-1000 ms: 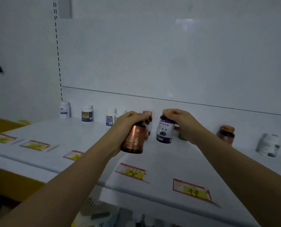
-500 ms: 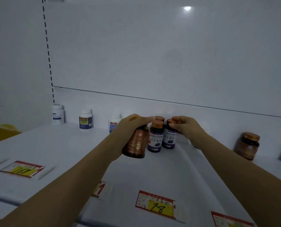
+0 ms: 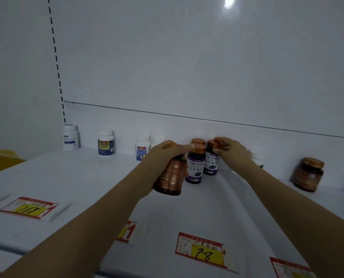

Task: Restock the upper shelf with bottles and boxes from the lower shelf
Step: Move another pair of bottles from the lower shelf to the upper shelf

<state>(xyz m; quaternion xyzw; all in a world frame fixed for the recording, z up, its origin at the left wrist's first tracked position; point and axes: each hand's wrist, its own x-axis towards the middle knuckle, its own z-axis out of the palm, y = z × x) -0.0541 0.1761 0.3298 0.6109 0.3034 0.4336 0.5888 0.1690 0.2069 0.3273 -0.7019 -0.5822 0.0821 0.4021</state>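
My left hand [image 3: 163,157] grips a brown bottle [image 3: 170,177] by its top, holding it just above the white upper shelf [image 3: 70,181]. My right hand [image 3: 229,151] is closed on the copper cap of a purple-labelled bottle [image 3: 211,164] that stands near the back wall. Between the two stands another purple-labelled bottle [image 3: 196,165], with a third copper cap [image 3: 198,141] behind it.
White bottles [image 3: 70,137] [image 3: 106,143] [image 3: 142,147] line the back wall at the left. A wide brown jar [image 3: 309,174] stands at the right. Red and yellow price tags [image 3: 27,207] [image 3: 201,249] lie along the shelf's front edge.
The view has come closer to the shelf. My right hand has carried the purple bottle back to the wall beside the other purple bottles. My left hand still holds the brown bottle.
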